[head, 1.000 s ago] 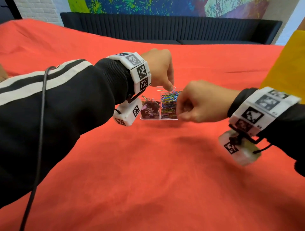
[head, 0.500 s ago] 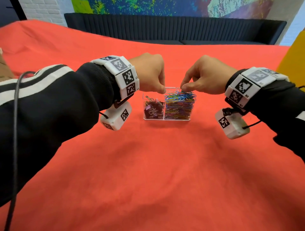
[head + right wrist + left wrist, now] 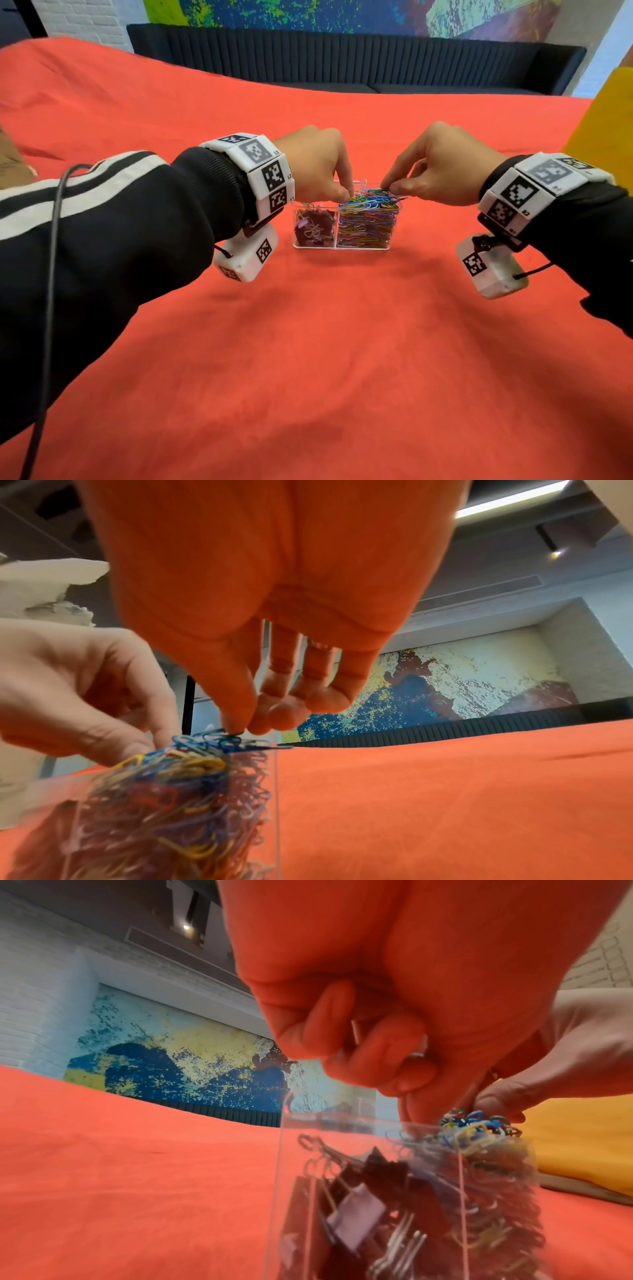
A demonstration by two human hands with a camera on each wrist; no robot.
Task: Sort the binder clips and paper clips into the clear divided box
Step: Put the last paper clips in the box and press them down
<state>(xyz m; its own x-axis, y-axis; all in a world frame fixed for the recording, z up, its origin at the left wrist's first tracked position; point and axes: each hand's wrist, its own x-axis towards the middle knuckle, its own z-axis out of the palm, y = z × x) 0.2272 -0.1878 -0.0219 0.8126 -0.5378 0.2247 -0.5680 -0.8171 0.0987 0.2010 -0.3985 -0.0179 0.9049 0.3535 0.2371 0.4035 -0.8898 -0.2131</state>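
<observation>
The clear divided box [image 3: 337, 245] stands on the red cloth at mid-table. Dark binder clips [image 3: 313, 228] fill its left compartment, and coloured paper clips [image 3: 368, 219] are heaped above the rim of its right one. My left hand [image 3: 344, 198] has its fingers curled, thumb and forefinger down on the heap's left top. My right hand [image 3: 390, 186] pinches clips at the heap's right top. The right wrist view shows the right hand [image 3: 240, 730] nipping a dark clip on the paper clips [image 3: 192, 753]. In the left wrist view the left hand [image 3: 421, 1118] reaches into the box [image 3: 291, 1177].
Red cloth [image 3: 308, 359] covers the whole table around the box. A dark sofa [image 3: 342, 65] runs along the far edge. A yellow object [image 3: 609, 120] sits at the right edge, and a black cable [image 3: 51, 274] hangs by my left sleeve.
My right hand has risen from in front of the box to the right top of the paper clip heap and now pinches there. The left hand has stayed at the heap.
</observation>
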